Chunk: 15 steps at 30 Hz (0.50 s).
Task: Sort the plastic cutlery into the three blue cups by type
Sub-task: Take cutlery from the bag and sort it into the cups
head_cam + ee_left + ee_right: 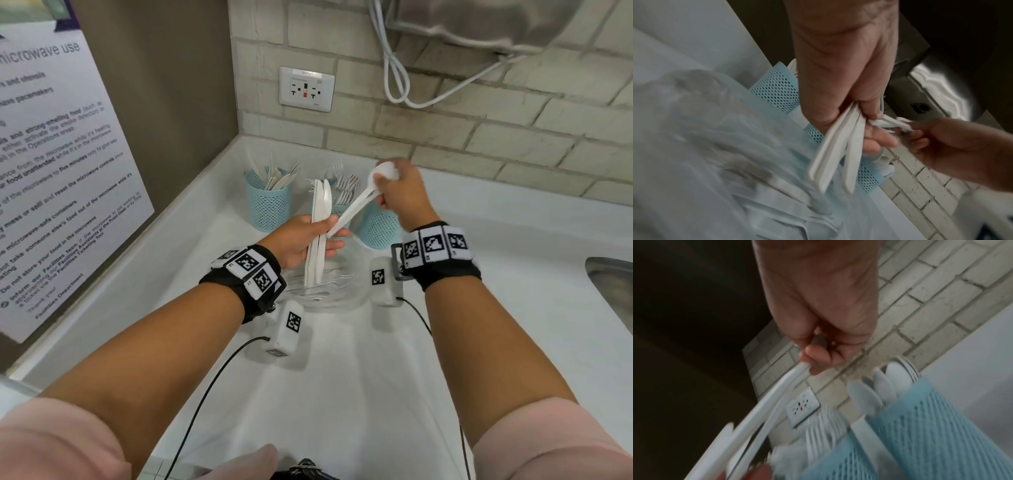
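Three blue mesh cups stand at the back of the counter: the left cup (269, 202) holds knives, the middle cup (339, 209) forks, the right cup (378, 228) spoons (879, 382). My left hand (325, 236) grips an upright bundle of white cutlery (317, 240) in front of the middle cup. My right hand (382, 192) is above the right cup and pinches white spoons (356, 205) near their bowls. Their handles slant down-left to my left fingertips. In the left wrist view the bundle's handles (830, 154) hang below my left hand (865, 116).
A clear plastic bag (322, 291) with more white cutlery lies on the white counter (342, 394) under my left hand. A steel sink (613, 291) is at the right edge. A wall outlet (306, 88) and a white cord (397, 78) are on the tiled wall. A notice sign (51, 171) covers the left wall.
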Each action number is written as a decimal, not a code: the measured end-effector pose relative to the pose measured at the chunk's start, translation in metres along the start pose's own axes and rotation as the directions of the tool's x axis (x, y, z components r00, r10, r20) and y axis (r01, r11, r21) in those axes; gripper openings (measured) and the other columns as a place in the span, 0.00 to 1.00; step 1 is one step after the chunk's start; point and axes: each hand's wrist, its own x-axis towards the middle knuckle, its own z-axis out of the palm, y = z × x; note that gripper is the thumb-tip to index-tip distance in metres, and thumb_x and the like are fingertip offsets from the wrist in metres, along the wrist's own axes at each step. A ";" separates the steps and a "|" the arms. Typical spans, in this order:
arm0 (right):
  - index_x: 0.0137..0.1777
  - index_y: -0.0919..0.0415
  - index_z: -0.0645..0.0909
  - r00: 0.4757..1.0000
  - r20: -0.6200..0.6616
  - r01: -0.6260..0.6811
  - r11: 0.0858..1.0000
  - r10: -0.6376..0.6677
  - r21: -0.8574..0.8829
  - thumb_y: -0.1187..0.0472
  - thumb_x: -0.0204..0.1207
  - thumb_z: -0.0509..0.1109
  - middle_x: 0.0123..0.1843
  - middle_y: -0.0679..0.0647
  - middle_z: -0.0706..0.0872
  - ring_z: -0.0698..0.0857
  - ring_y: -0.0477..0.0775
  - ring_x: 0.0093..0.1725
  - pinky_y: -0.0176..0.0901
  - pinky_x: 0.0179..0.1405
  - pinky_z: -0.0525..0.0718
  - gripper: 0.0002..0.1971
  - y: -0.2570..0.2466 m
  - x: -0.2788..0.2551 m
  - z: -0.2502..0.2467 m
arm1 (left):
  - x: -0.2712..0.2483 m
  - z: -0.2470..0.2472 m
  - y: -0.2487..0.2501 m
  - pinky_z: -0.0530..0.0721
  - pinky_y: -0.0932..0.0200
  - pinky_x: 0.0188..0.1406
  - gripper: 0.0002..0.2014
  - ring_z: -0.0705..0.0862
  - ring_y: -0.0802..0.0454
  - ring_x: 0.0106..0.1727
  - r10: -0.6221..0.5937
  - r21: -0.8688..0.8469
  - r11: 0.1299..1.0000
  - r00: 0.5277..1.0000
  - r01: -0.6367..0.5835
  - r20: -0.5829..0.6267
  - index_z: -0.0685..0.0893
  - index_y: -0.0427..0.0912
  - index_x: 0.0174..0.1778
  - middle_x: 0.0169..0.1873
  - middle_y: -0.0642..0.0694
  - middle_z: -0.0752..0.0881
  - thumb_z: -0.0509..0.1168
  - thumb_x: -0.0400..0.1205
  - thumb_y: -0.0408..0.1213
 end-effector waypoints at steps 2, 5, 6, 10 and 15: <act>0.62 0.58 0.74 0.983 -0.179 0.042 0.999 -0.041 0.006 0.68 0.79 0.60 0.51 0.62 0.81 0.82 0.58 0.37 0.42 0.28 0.82 0.13 -0.008 0.011 -0.019 | 0.000 -0.002 0.001 0.88 0.64 0.39 0.11 0.89 0.58 0.39 -0.003 0.019 1.000 1.000 0.004 -0.029 0.82 0.43 0.58 0.41 0.52 0.90 0.60 0.85 0.42; 0.63 0.60 0.72 0.914 -0.376 0.130 0.988 -0.152 -0.084 0.68 0.80 0.55 0.44 0.54 0.81 0.83 0.59 0.44 0.52 0.43 0.86 0.13 -0.025 0.021 -0.044 | 0.000 -0.004 0.001 0.86 0.65 0.39 0.13 0.87 0.57 0.43 0.002 0.043 0.999 0.998 0.001 -0.061 0.82 0.43 0.60 0.45 0.51 0.88 0.58 0.86 0.43; 0.63 0.61 0.71 0.890 -0.414 0.148 0.979 -0.192 -0.137 0.67 0.81 0.54 0.40 0.50 0.79 0.84 0.59 0.43 0.53 0.44 0.86 0.13 -0.028 0.023 -0.049 | 0.001 -0.004 0.001 0.86 0.65 0.40 0.13 0.86 0.58 0.42 0.003 0.047 0.999 0.997 0.000 -0.072 0.82 0.43 0.60 0.44 0.51 0.87 0.58 0.86 0.44; 0.63 0.62 0.70 0.840 -0.436 0.205 0.932 -0.325 -0.299 0.63 0.83 0.51 0.43 0.58 0.83 0.86 0.62 0.42 0.54 0.43 0.86 0.12 -0.025 0.029 -0.054 | 0.004 -0.002 0.003 0.80 0.70 0.31 0.13 0.83 0.63 0.30 0.001 0.035 0.999 0.994 0.003 -0.108 0.84 0.44 0.52 0.41 0.50 0.87 0.57 0.86 0.46; 0.59 0.64 0.74 0.872 -0.243 0.251 0.815 -0.425 -0.522 0.64 0.83 0.52 0.48 0.64 0.84 0.82 0.61 0.44 0.42 0.36 0.70 0.12 -0.004 0.026 -0.039 | 0.007 0.000 0.003 0.70 0.73 0.18 0.19 0.69 0.61 0.29 -0.009 -0.005 1.000 0.989 0.009 -0.149 0.81 0.36 0.62 0.34 0.50 0.77 0.56 0.86 0.47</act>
